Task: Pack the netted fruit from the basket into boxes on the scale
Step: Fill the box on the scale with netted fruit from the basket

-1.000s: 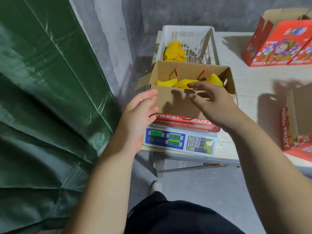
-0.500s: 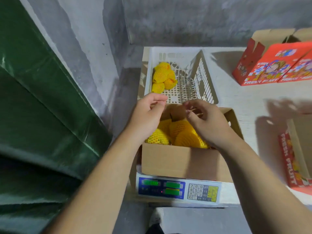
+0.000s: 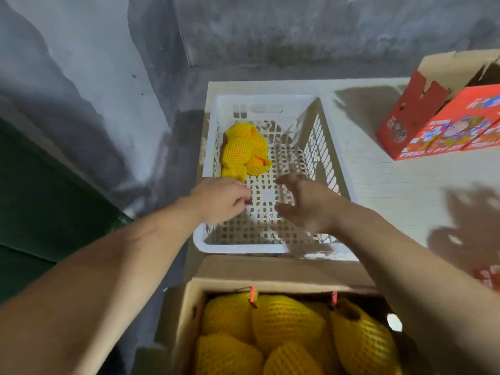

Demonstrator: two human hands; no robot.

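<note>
A white plastic basket [image 3: 332, 155] stands on the table with several yellow netted fruits [image 3: 242, 150] heaped in its far left corner. Both my hands reach into the basket over its perforated floor. My left hand [image 3: 220, 198] hovers just short of the fruit heap, fingers loosely curled, holding nothing. My right hand [image 3: 305, 204] is spread, palm facing left, empty. In front of the basket, an open cardboard box [image 3: 189, 304] holds several larger yellow netted fruits [image 3: 286, 320]. The scale beneath the box is out of sight.
Red printed fruit boxes [image 3: 443, 125] stand at the table's back right, one with an open flap. Another red box edge [image 3: 487, 277] shows at the right. A grey wall runs behind and left; a green tarpaulin [image 3: 40, 201] hangs at the left.
My view has tilted forward and down. Both hands moved from above the cardboard box forward into the white basket, toward the fruit heap. The scale has dropped out of view.
</note>
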